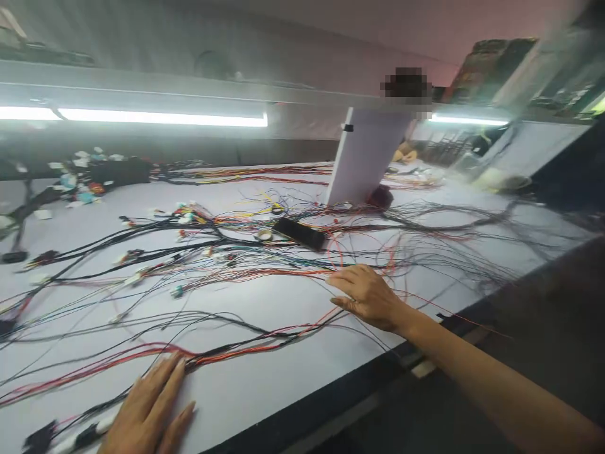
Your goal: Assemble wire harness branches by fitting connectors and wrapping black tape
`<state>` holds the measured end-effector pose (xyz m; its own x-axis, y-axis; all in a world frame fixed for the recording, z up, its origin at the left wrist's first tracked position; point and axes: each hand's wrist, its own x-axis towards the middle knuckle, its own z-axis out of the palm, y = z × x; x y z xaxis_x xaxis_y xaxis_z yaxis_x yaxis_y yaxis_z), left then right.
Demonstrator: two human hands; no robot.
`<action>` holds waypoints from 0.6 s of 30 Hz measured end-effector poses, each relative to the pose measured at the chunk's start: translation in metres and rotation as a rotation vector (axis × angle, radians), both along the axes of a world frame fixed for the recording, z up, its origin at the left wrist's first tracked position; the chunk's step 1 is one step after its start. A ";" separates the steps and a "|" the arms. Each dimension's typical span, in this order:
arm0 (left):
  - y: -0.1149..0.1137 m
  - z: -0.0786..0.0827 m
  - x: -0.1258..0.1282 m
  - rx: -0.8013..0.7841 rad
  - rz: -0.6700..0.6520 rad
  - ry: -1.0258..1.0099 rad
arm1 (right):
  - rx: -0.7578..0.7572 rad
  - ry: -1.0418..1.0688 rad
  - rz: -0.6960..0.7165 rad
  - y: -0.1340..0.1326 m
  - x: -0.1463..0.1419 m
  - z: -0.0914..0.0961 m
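Note:
My left hand (149, 403) rests palm down near the table's front edge, fingers stretched and thumb apart. Its fingertips touch a bundle of red and black wires (236, 350). Further right, my right hand (366, 296) hovers low over the wires with its fingers bent. A gap shows between thumb and fingers, and no held thing is visible. The bundle's right end runs below its thumb. Orange-red wires (265, 272) reach toward its fingertips. Beside my left wrist lie a white tube-like piece (108, 421) and a black connector (41, 437).
Black-sleeved harnesses (142, 238) with connectors cross the white tabletop (283, 302). A black phone-like slab (300, 233) and a tape roll (265, 235) lie mid-table. Behind them stands a white board (366, 157); a person's blurred head (406, 85) shows above it. Tube lights (165, 118) hang at the back.

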<state>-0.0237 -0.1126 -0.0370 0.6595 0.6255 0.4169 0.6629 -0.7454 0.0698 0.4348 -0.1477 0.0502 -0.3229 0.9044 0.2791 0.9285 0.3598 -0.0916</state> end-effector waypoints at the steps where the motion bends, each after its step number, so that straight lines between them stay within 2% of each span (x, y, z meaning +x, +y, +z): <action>1: -0.003 0.007 0.004 0.009 0.040 0.010 | 0.010 0.042 0.016 0.012 -0.017 0.001; 5: -0.012 0.025 0.018 0.079 0.055 0.064 | -0.073 0.113 0.072 0.060 -0.104 -0.012; 7: -0.015 0.027 0.021 0.100 0.047 0.105 | -0.167 0.101 0.095 0.075 -0.145 -0.024; 9: -0.017 0.024 0.022 0.115 0.036 0.139 | -0.260 0.113 0.146 0.082 -0.174 -0.034; 11: -0.018 0.021 0.020 0.120 0.027 0.157 | -0.343 0.131 0.169 0.084 -0.188 -0.042; 14: -0.020 0.023 0.020 0.125 0.031 0.139 | -0.391 0.141 0.152 0.082 -0.191 -0.046; 18: -0.014 0.043 0.037 0.149 -0.027 0.092 | -0.339 0.133 0.162 0.083 -0.186 -0.049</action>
<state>0.0131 -0.1266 0.0059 0.7149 0.5431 0.4404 0.6411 -0.7605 -0.1030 0.2492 -0.0644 0.0017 -0.4504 0.8925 0.0231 0.8340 0.4298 -0.3461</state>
